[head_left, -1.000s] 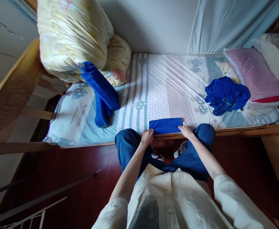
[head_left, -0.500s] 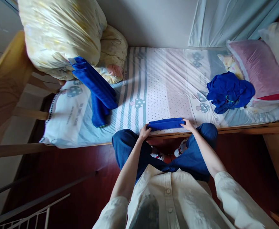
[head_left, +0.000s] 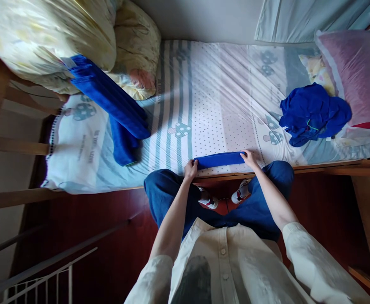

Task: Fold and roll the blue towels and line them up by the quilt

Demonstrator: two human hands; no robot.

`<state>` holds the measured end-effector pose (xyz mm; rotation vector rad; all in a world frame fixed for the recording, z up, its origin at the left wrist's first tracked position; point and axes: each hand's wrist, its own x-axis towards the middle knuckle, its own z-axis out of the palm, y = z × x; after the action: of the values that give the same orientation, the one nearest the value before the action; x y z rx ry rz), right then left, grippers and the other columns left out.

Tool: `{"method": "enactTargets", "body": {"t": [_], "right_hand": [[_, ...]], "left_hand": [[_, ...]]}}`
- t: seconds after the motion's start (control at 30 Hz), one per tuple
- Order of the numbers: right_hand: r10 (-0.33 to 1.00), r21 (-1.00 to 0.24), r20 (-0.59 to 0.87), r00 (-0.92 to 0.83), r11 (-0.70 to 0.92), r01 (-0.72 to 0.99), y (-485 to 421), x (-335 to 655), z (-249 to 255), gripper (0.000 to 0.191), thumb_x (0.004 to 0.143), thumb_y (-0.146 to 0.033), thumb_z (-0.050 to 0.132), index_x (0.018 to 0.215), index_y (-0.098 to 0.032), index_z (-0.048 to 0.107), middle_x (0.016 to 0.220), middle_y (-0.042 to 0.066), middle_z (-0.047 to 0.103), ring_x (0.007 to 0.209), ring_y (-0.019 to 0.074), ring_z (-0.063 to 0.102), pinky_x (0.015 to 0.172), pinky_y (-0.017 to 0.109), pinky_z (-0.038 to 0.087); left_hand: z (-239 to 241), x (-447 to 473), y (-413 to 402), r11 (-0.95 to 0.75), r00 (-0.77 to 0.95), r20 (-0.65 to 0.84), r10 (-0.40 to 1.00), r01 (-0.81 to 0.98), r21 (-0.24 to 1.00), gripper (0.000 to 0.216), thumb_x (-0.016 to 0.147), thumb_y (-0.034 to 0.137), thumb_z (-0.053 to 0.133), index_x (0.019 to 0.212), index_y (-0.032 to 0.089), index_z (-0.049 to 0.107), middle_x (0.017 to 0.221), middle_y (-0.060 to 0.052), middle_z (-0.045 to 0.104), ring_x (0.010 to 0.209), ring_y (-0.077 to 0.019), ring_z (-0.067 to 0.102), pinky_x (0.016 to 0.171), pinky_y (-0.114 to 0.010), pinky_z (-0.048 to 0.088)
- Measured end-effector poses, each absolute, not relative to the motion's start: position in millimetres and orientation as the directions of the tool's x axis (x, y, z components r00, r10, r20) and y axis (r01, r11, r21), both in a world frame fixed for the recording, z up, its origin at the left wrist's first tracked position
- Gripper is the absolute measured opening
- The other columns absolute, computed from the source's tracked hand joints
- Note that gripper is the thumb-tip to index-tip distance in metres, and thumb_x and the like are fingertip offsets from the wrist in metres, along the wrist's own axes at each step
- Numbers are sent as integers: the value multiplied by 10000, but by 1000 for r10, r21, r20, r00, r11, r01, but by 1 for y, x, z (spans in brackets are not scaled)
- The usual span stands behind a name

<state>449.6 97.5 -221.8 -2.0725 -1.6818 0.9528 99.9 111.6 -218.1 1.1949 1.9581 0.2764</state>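
Note:
A blue cloth (head_left: pixel 219 160), folded into a long narrow strip, lies at the front edge of the bed. My left hand (head_left: pixel 191 169) pinches its left end, fingers closed. At the right end my right hand (head_left: pixel 248 158) grips it the same way. To the left, several folded blue cloths (head_left: pixel 109 99) are stacked in long strips, their far end leaning on a large yellow bundle. A crumpled heap of blue cloth (head_left: pixel 313 112) sits on the right side of the bed.
The bed (head_left: pixel 210 101) has a patterned sheet and a wooden edge close to my knees. A yellow bundle (head_left: pixel 58 38) of bedding fills the far left, and a pink pillow (head_left: pixel 356 76) rests at the right. White metal rails (head_left: pixel 48 276) stand at lower left.
The strip between my hands has gone from two visible layers to one smooth band. Both hands keep hold of its ends. The view has shifted slightly, with the bed appearing higher.

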Motion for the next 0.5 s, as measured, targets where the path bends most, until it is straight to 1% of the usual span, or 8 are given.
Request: {"method": "enactTargets", "body": {"t": [0.13,0.33,0.5], "right_hand": [[950,-590,-299,90,-258,765,101,448,-220,315,990,-325,539,1197,-174,722,1158,133,758,1070,266,704,933,386,562],[954,-571,-285,92,-246,783,103,447,-221,341,1002,-360,523,1215,-193,729,1147,130,765,1049,275,712,922,390,572],[949,-548,-292,119,-268,792,103,446,-223,362,1008,-404,520,1222,-204,731,1163,133,762,1068,290,706,898,389,579]], "left_hand": [[-222,100,113,518,-238,-503,831,659,544,387,971,481,504,1109,169,686,1050,-144,766,1119,-310,679,946,-368,503],[-226,100,115,501,-246,-481,841,688,525,384,994,478,467,1073,177,694,1028,-154,765,1134,-324,672,961,-381,497],[-226,99,116,505,-254,-496,831,719,478,357,1007,406,446,1071,162,699,1061,-172,759,1148,-342,663,986,-404,486]]}}
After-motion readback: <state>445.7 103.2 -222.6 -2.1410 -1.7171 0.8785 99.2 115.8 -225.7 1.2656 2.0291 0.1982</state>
